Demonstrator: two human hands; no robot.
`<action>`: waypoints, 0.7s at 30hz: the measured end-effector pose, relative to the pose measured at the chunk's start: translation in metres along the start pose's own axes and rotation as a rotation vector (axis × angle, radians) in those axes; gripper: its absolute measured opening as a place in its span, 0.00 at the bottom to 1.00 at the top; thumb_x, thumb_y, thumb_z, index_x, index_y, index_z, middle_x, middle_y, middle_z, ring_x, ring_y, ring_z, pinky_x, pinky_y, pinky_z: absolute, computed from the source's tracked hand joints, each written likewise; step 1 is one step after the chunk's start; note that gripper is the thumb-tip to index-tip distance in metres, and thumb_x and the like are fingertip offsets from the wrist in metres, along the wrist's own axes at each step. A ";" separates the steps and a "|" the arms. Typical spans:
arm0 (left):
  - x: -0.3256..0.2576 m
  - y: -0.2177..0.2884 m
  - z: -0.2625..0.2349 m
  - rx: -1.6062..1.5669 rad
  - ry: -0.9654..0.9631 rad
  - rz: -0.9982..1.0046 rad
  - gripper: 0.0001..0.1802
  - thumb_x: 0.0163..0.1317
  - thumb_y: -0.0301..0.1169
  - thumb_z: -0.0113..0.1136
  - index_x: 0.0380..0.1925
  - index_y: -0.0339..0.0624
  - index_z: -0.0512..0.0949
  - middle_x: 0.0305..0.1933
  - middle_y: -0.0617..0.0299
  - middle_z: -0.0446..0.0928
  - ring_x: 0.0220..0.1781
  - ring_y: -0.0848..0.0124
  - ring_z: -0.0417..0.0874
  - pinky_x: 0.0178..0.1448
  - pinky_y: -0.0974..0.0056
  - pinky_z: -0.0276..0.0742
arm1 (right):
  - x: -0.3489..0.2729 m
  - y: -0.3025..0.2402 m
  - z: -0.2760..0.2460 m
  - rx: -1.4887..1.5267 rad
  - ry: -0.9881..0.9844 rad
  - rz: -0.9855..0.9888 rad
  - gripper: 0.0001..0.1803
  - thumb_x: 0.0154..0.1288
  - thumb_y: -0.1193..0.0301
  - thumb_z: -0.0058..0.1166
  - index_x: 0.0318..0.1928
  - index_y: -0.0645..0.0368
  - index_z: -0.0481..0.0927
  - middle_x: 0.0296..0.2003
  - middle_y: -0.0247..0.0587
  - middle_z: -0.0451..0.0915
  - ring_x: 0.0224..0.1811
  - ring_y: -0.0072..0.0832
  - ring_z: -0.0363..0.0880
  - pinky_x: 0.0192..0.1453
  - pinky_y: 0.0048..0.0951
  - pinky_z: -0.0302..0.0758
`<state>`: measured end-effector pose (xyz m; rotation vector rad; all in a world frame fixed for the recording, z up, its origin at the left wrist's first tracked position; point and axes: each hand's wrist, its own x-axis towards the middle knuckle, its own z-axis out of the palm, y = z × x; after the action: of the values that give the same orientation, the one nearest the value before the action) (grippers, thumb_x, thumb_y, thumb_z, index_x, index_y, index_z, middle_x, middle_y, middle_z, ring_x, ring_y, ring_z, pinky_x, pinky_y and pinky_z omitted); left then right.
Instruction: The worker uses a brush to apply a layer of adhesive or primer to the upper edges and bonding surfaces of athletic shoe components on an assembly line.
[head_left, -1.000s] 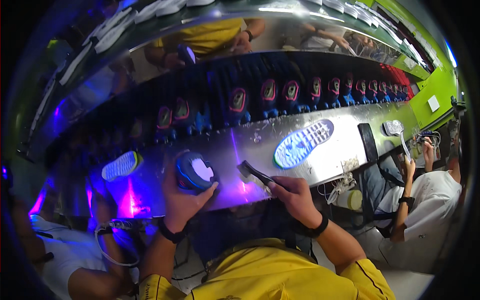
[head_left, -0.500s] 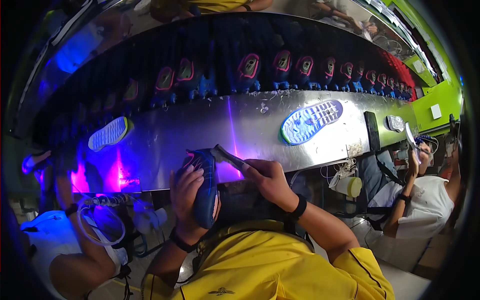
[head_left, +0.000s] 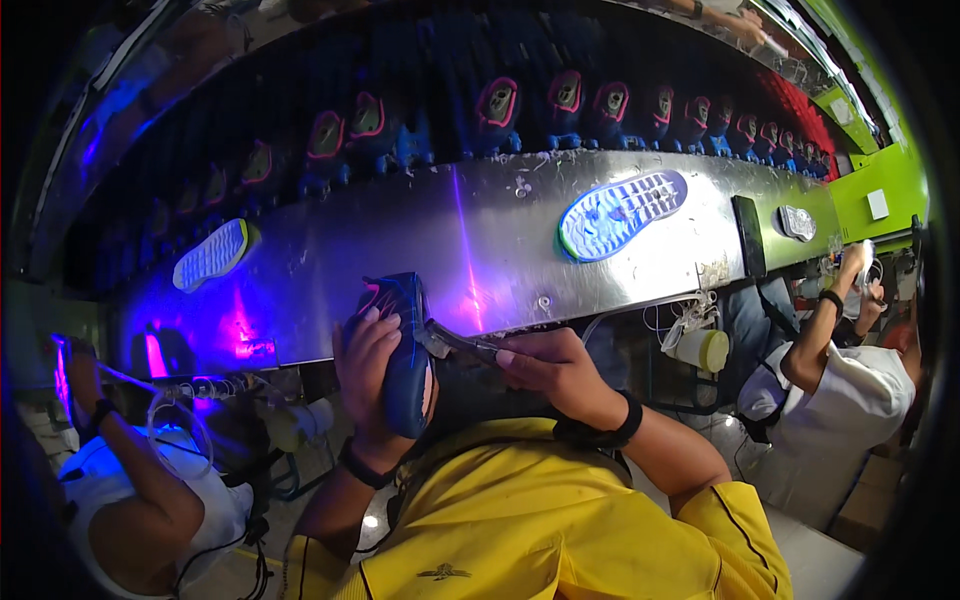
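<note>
My left hand (head_left: 368, 375) is wrapped round a dark blue shoe upper (head_left: 405, 390) with thin blue and red lines, held upright at the bench's near edge. In my right hand (head_left: 568, 378) is a flat brush (head_left: 465, 344), pinched by its handle. The brush's tip touches, or lies very near, the right side of the upper. Beyond my hands, a blue-white shoe sole (head_left: 622, 215) lies on the metal bench to the right. A second pale sole (head_left: 212, 256) rests at the left.
A row of dark shoes (head_left: 497, 103) with pink-rimmed openings lines the far side of the metal bench (head_left: 400, 235). A black bar (head_left: 748, 236) and a grey piece (head_left: 797, 223) sit at the right. Co-workers in white (head_left: 840, 400) flank me; a yellow-lidded container (head_left: 710, 350) hangs below the edge.
The brush has moved down along the upper's right side. My view has shifted slightly, so the bench sits higher. The co-worker at the right has moved their arms.
</note>
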<state>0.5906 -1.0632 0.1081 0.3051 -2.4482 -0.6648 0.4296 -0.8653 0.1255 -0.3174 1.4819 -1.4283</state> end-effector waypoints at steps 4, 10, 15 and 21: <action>0.006 0.006 -0.001 0.006 -0.010 -0.020 0.32 0.60 0.29 0.72 0.64 0.41 0.70 0.66 0.48 0.78 0.75 0.43 0.76 0.84 0.32 0.56 | -0.016 -0.006 0.001 -0.150 0.020 -0.107 0.14 0.80 0.68 0.61 0.49 0.70 0.89 0.31 0.34 0.83 0.34 0.19 0.78 0.39 0.24 0.73; 0.024 0.021 -0.006 0.077 -0.065 -0.054 0.38 0.56 0.28 0.72 0.67 0.38 0.70 0.67 0.48 0.78 0.74 0.46 0.76 0.86 0.35 0.55 | -0.029 -0.012 0.006 -0.180 0.096 -0.277 0.14 0.77 0.71 0.63 0.55 0.68 0.88 0.31 0.43 0.85 0.31 0.22 0.79 0.37 0.29 0.76; 0.037 0.031 -0.002 0.122 -0.058 -0.080 0.42 0.52 0.28 0.74 0.69 0.39 0.69 0.66 0.50 0.78 0.74 0.47 0.76 0.86 0.36 0.54 | -0.039 -0.021 0.004 -0.204 0.111 -0.362 0.13 0.77 0.74 0.60 0.54 0.70 0.87 0.31 0.40 0.84 0.33 0.25 0.80 0.39 0.29 0.74; 0.066 0.045 0.002 0.201 -0.104 -0.140 0.39 0.55 0.27 0.72 0.68 0.38 0.69 0.64 0.49 0.76 0.71 0.48 0.77 0.82 0.30 0.56 | -0.045 -0.032 0.000 -0.367 0.230 -0.504 0.12 0.73 0.76 0.63 0.53 0.69 0.86 0.28 0.44 0.78 0.26 0.30 0.76 0.32 0.31 0.70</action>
<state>0.5336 -1.0480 0.1615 0.5372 -2.6171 -0.5032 0.4362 -0.8392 0.1740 -0.8231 1.9500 -1.6130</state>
